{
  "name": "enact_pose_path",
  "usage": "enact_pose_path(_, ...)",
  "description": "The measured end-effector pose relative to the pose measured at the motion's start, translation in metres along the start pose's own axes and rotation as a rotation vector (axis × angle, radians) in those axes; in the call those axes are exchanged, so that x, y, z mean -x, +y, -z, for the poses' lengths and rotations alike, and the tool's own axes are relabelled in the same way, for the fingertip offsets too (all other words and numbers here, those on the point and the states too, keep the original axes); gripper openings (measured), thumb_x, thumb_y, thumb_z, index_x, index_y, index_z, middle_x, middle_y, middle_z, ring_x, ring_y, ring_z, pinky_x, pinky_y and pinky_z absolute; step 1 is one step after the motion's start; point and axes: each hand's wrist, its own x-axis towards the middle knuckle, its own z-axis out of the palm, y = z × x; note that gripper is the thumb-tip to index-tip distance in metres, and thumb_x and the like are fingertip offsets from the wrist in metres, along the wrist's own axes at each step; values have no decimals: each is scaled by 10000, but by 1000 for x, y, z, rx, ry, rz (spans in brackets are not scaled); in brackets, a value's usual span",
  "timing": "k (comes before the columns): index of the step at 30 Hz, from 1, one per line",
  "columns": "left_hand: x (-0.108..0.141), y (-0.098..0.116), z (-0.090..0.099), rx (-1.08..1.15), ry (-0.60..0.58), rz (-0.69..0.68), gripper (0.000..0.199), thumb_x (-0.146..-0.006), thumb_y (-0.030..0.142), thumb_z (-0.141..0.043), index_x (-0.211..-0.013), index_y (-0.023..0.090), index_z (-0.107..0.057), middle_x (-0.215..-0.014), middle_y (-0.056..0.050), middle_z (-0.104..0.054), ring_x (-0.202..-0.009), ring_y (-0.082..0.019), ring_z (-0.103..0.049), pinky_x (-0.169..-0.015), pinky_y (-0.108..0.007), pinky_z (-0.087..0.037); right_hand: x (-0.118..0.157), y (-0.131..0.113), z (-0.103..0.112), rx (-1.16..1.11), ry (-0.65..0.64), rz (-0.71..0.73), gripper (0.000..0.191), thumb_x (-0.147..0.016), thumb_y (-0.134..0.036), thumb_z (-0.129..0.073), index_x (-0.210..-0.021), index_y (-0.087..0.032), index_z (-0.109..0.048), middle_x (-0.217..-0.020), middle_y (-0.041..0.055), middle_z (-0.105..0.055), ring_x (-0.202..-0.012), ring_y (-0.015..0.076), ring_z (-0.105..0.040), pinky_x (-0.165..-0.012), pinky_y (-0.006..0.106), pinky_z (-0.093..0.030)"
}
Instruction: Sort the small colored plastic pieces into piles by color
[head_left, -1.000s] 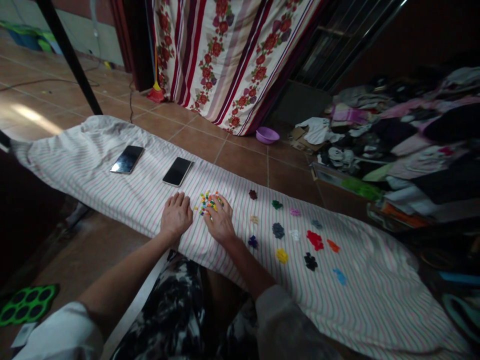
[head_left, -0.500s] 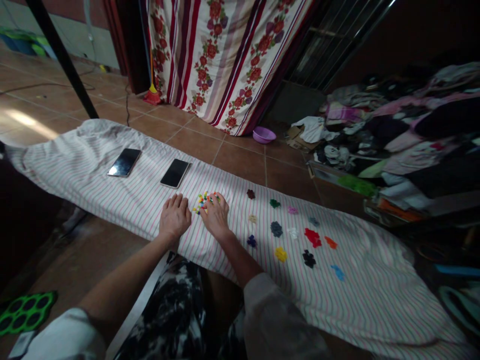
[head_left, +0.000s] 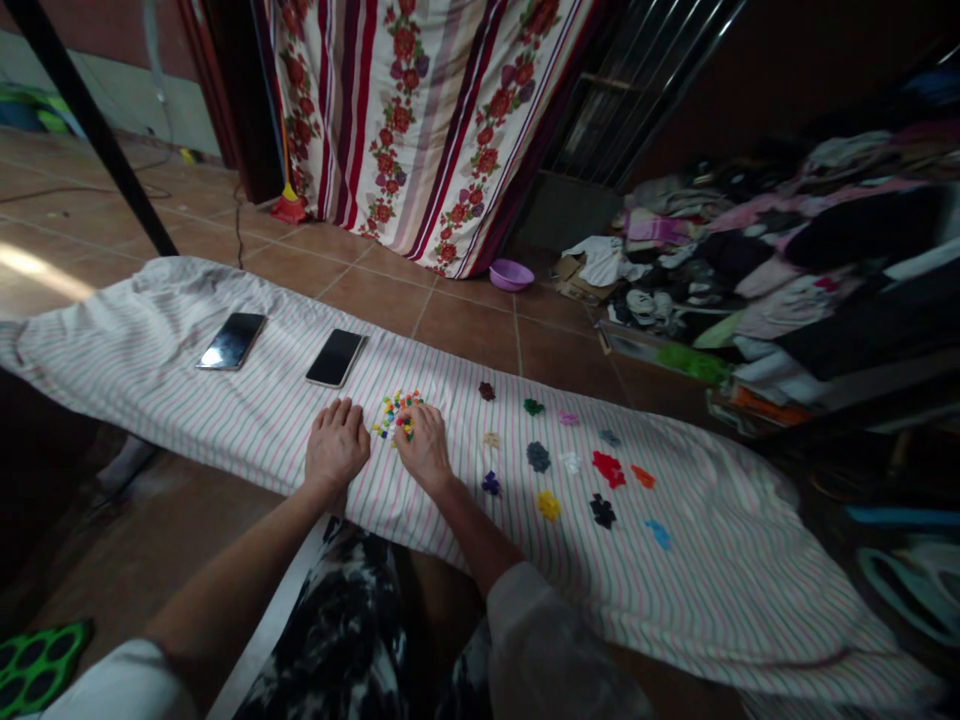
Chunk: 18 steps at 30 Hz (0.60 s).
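A mixed pile of small colourful pieces (head_left: pixel 391 408) lies on the striped cloth (head_left: pixel 450 510). Over the pile's right side is my right hand (head_left: pixel 424 448), its fingers curled down and closed at the pieces; whatever is between the fingertips is too small to name. My left hand (head_left: pixel 337 443) rests flat on the cloth just left of the pile, palm down. Right of my hands are several sorted heaps, among them red (head_left: pixel 608 469), yellow (head_left: pixel 548 505), black (head_left: pixel 602 510), dark grey (head_left: pixel 538 457), orange (head_left: pixel 643 476) and light blue (head_left: pixel 658 534).
Two phones, one (head_left: pixel 231 341) at the far left and another (head_left: pixel 336 358) nearer my left hand, lie on the cloth. Beyond the cloth are a purple basin (head_left: pixel 511 275), a floral curtain (head_left: pixel 442 120) and piled clothes (head_left: pixel 750 250). A dark pole (head_left: pixel 97 130) slants at upper left.
My right hand has drawn its fingers in, uncovering more of the mixed pile. My left hand stays flat beside it. The whole view has shifted slightly.
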Motion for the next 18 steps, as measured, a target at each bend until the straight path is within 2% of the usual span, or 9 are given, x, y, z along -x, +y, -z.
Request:
enact_pose_path(4, 0, -1, -1, 6, -10, -3, 416, -910, 266, -375, -1219, 116, -609, -1376, -173, -566, -1335, -298, -467, -1133, -456, -321, 8, 4, 9, -44, 49, -21, 153, -849, -159, -490, -925, -227, -603, -958, 65, -666, -1014, 228, -579, -958, 357, -455)
enact_pose_path(12, 0, -1, 0, -30, 1, -18, 414, -901, 260, -405, -1216, 106, -624, -1357, -172, -585, -1319, -303, -484, -1114, -456, -351, 31, 16, 31, -145, 248, -109, 102, -822, -187, -507, -882, -227, -579, -888, 44, -657, -919, 211, -601, -858, 346, -488)
enact_pose_path(18, 1, 0, 2, -40, 0, -29, 432, -899, 270, -405, -1228, 90, -620, -1353, -183, -584, -1321, -303, -484, -1116, -449, -351, 51, 37, 62, -148, 394, -117, 101, -822, -230, -483, -877, -218, -566, -824, 46, -641, -840, 208, -607, -815, 354, -494)
